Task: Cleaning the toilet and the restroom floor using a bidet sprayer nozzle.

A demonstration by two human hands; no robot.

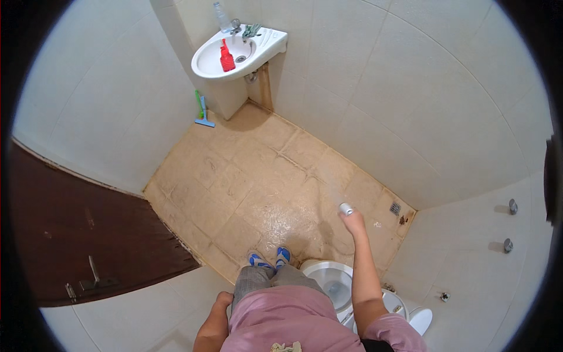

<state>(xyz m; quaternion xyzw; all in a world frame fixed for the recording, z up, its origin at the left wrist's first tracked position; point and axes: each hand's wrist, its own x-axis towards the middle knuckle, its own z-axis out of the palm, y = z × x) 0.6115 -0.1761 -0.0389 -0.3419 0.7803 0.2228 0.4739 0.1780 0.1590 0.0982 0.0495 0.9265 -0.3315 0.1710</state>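
My right hand (353, 222) is closed around a white-and-silver handheld bidet sprayer (345, 208), held out above the tiled floor. A faint stream of water leaves its head towards the right-hand wall. Wet, shiny tiles (281, 215) lie in front of my blue-and-grey sandals (259, 259). Beside my left thigh hangs my left hand (225, 298); its fingers are mostly hidden, so whether it is closed cannot be seen. To the right of my legs is a white toilet (323, 266) with its bowl uncovered, below my right forearm.
A corner washbasin (206, 74) holds a red spray bottle (226, 59). On its ledge are a clear plastic bottle (222, 18) and a green cloth (251, 31). A blue squeegee (204, 115) leans at the left wall. A floor drain (395, 208) lies right; a brown door (88, 229) left.
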